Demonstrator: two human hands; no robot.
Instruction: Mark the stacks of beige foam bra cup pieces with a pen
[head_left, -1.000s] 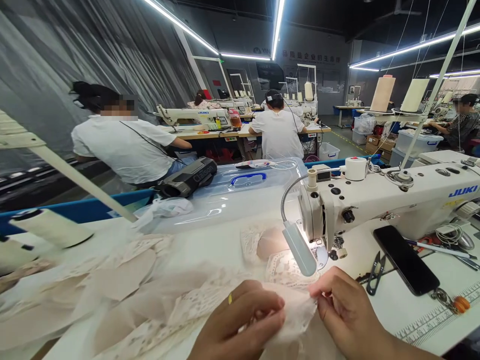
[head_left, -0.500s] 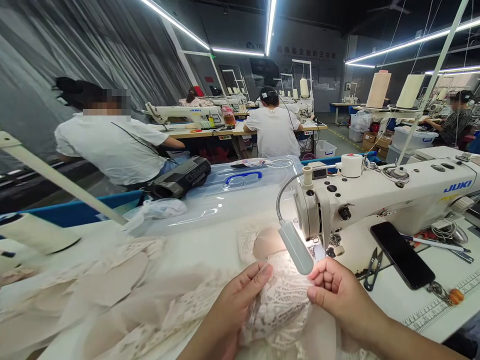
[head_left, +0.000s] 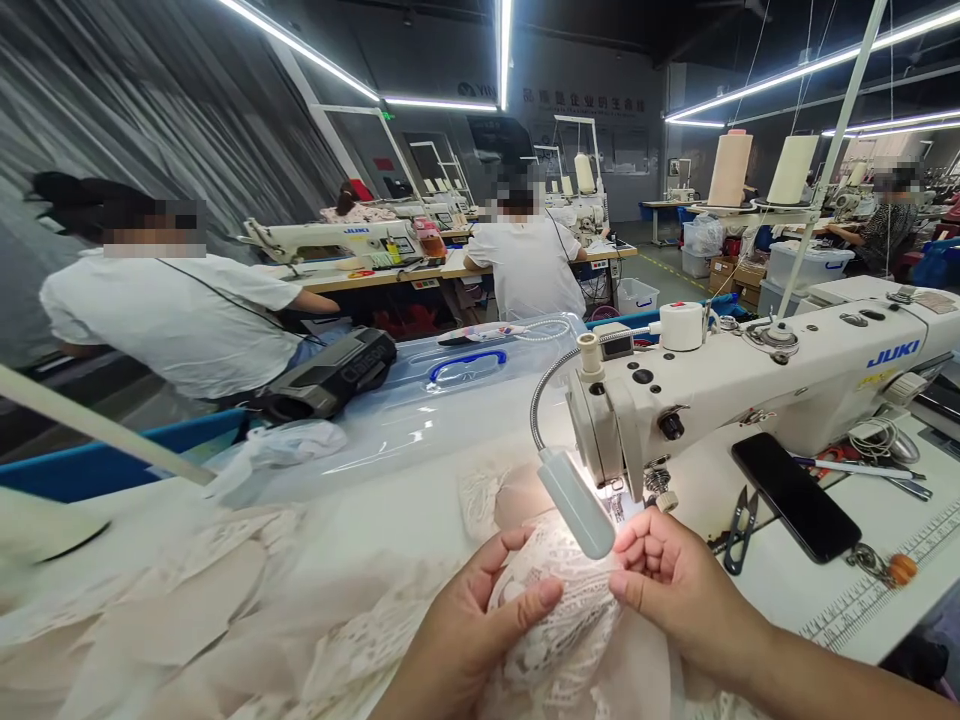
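Note:
A cream lace piece lies bunched between my hands, just in front of the needle area of a white sewing machine. My left hand grips its left side, thumb on top and fingers behind. With thumb and fingertips pinched, my right hand holds the right edge of the lace. A grey lamp head on a bendable metal neck hangs over the lace and lights it, hiding part of the needle area. More lace and beige cup pieces are spread over the table to the left.
Thread snips, a black phone and a printed ruler scale lie on the right. Behind the lace stands a clear plastic box with a blue handle. A black device rests beside it. Co-workers sit at other machines.
My left hand has shifted its grip, its thumb now spread lower across the lace. My right hand keeps its pinch. The whole view has turned slightly to the right.

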